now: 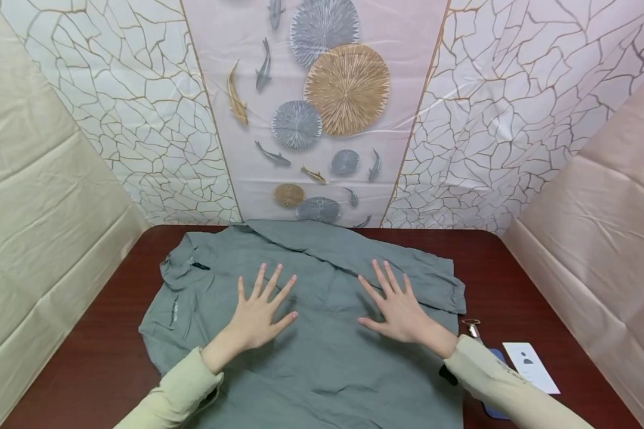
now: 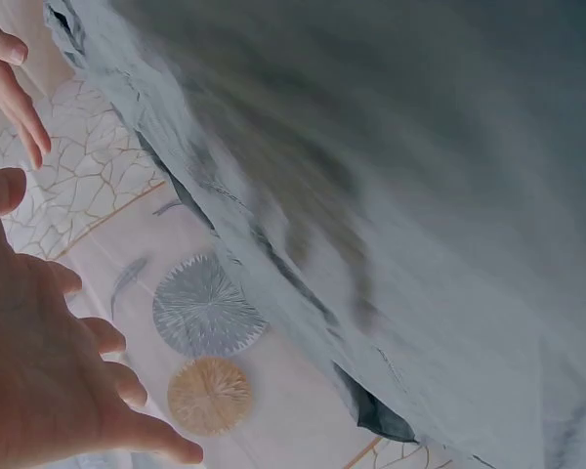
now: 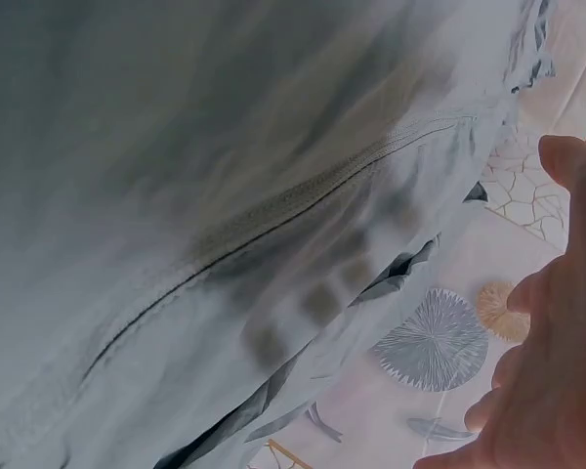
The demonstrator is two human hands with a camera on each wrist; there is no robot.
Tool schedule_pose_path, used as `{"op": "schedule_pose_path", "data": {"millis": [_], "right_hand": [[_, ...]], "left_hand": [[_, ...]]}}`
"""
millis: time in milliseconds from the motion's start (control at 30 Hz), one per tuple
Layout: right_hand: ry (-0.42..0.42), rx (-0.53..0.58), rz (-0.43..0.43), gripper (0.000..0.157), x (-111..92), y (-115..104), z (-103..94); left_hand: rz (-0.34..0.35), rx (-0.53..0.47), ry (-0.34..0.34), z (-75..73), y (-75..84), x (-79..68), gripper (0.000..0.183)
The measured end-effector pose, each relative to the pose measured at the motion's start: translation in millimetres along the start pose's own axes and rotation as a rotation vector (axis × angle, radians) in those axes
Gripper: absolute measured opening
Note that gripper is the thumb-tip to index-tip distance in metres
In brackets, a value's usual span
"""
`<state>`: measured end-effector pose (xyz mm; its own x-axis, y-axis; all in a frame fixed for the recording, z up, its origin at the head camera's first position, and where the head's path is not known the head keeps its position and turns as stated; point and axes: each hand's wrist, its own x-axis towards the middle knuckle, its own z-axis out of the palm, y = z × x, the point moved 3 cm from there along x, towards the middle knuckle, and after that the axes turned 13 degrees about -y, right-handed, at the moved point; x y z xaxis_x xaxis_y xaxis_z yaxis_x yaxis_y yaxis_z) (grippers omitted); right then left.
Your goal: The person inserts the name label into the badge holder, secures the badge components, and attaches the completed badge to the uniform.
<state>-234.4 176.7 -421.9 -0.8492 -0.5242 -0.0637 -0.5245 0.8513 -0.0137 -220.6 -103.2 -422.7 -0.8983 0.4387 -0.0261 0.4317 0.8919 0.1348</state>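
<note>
A grey-green jacket [image 1: 327, 357] lies spread over the table, with one sleeve [image 1: 402, 262] laid across its top toward the right. My left hand [image 1: 256, 319] hovers above the left half of the jacket, palm down and fingers spread. Over the right half, my right hand [image 1: 402, 316] is held the same way. Both wrist views show a gap between the hands and the cloth, and shadows fall on the fabric. Neither hand holds anything. The jacket's lower part runs out of the head view.
At the right of the dark red table [image 1: 102, 333] lie a white card [image 1: 531, 366] with a printed figure and a blue badge holder [image 1: 496, 412] with a metal clip [image 1: 472, 328]; my right sleeve partly covers the holder. A patterned curtain [image 1: 322, 149] hangs behind the table.
</note>
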Motion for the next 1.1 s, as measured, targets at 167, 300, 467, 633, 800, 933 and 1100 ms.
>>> {"op": "schedule_pose_path", "data": {"millis": [167,300,467,633,800,933,1100], "right_hand": [[0.003,0.001,0.002,0.079,-6.2,3.2,-1.9],[0.013,-0.010,0.000,0.079,-11.3,6.1,-5.4],[0.035,-0.043,-0.012,0.080,-16.0,8.4,-11.2],[0.030,-0.058,-0.015,0.078,-20.6,9.4,-13.6],[0.035,-0.050,-0.022,0.075,-25.6,11.0,-13.0],[0.050,-0.049,-0.028,0.073,-29.8,12.3,-13.9],[0.078,-0.046,-0.031,0.071,-35.9,15.5,-15.2]], "left_hand": [[0.019,-0.015,0.007,-1.7,2.6,-0.1,0.066],[0.026,-0.010,-0.004,-3.1,3.8,-0.4,0.066],[0.029,-0.006,-0.020,-6.2,4.1,-2.2,0.065],[0.027,0.005,-0.038,-7.1,4.6,-4.9,0.065],[0.043,-0.020,-0.050,-7.9,6.7,-6.4,0.065],[0.051,-0.049,-0.078,-6.8,7.4,-5.6,0.064],[0.066,-0.101,-0.097,-6.7,9.0,-5.8,0.063]]}}
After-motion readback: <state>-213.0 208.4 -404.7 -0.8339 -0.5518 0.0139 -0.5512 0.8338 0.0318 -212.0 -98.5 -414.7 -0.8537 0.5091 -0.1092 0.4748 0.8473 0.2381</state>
